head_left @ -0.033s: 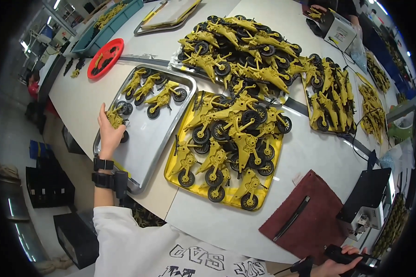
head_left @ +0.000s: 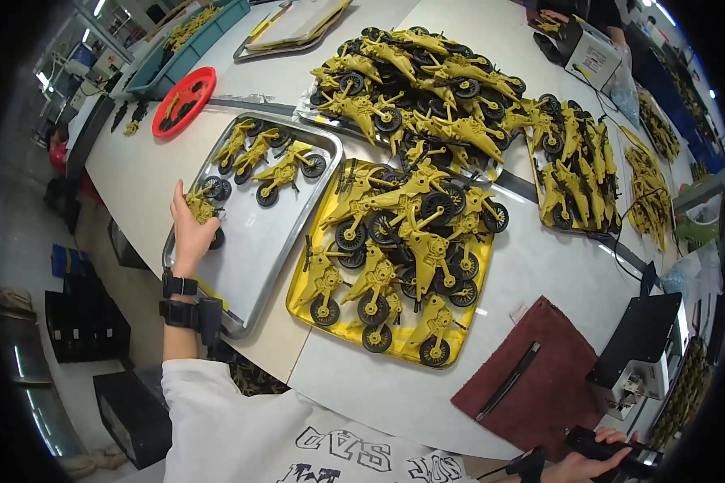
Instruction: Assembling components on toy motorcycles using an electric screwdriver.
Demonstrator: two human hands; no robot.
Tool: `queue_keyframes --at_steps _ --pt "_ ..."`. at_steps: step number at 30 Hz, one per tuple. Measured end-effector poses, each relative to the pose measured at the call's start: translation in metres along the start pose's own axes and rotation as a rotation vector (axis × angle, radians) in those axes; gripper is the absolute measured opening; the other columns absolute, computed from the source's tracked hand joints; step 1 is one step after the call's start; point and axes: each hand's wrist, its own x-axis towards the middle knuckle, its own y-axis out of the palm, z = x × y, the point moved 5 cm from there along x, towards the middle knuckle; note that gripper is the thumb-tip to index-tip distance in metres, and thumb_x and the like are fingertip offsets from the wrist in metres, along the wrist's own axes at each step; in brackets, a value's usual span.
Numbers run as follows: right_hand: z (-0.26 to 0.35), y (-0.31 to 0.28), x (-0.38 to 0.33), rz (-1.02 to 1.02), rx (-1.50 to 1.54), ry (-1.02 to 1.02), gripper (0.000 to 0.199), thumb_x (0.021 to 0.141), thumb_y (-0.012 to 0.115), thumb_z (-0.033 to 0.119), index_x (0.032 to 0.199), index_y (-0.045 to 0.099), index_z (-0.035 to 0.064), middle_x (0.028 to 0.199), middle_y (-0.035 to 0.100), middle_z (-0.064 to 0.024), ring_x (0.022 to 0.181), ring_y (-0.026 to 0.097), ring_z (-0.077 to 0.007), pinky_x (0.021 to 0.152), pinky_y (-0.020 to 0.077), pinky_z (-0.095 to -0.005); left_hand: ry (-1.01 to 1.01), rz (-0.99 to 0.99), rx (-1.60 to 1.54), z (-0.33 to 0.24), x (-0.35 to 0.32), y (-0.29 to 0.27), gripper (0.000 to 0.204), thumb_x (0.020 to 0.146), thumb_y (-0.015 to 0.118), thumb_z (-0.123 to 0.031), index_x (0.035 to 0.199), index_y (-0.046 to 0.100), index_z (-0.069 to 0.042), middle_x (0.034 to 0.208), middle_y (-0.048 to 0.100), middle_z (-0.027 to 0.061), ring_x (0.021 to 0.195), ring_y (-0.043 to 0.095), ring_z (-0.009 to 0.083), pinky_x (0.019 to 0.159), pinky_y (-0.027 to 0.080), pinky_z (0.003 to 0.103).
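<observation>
My left hand (head_left: 190, 240) is closed around a yellow toy motorcycle (head_left: 200, 206) with black wheels, at the left side of a grey metal tray (head_left: 254, 266). Further up that tray lie several more toy motorcycles (head_left: 282, 171). At the lower right edge, my right hand (head_left: 592, 465) has its fingers wrapped round a black cylindrical tool (head_left: 600, 444), whose exact kind I cannot make out. Right of the metal tray, a yellow tray (head_left: 411, 354) carries several overlapping toy motorcycles (head_left: 427, 245).
Beyond the trays rises a big heap of toy motorcycles (head_left: 415, 84). Another loaded tray (head_left: 576, 165) stands to its right. A red round dish (head_left: 204, 80) and teal bin (head_left: 149, 84) sit far left. A dark red cloth (head_left: 540, 386) lies near a black-and-white device (head_left: 640, 346).
</observation>
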Motion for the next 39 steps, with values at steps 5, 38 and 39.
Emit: queue_keyframes --at_steps 5,38,39 --pt "-0.003 0.002 0.002 0.082 -0.050 -0.016 0.036 0.087 0.060 0.039 0.071 0.051 0.0080 0.067 0.049 -0.0033 0.062 0.050 -0.0170 0.053 0.0372 -0.0255 0.015 0.053 0.034 0.002 0.008 0.001 0.090 0.065 0.061 -0.001 0.144 0.019 -0.003 0.125 0.039 0.0253 0.116 0.042 0.0397 0.101 0.035 0.042" --pt "0.008 0.010 -0.010 0.066 -0.078 -0.002 0.036 0.089 0.058 0.039 0.072 0.049 0.0093 0.067 0.046 -0.0014 0.062 0.049 -0.0178 0.058 0.0388 -0.0265 0.419 0.391 0.247 -0.091 0.081 0.062 0.091 0.062 0.062 -0.016 0.146 0.029 -0.024 0.149 0.033 0.0108 0.139 0.023 0.0367 0.105 0.005 0.068" --pt "0.008 0.006 -0.009 0.064 -0.079 -0.008 0.036 0.089 0.058 0.039 0.072 0.049 0.0093 0.067 0.046 -0.0014 0.062 0.049 -0.0178 0.058 0.0388 -0.0265 0.421 0.390 0.241 -0.089 0.083 0.064 0.091 0.062 0.062 -0.016 0.146 0.029 -0.024 0.149 0.033 0.0108 0.139 0.023 0.0367 0.105 0.005 0.068"
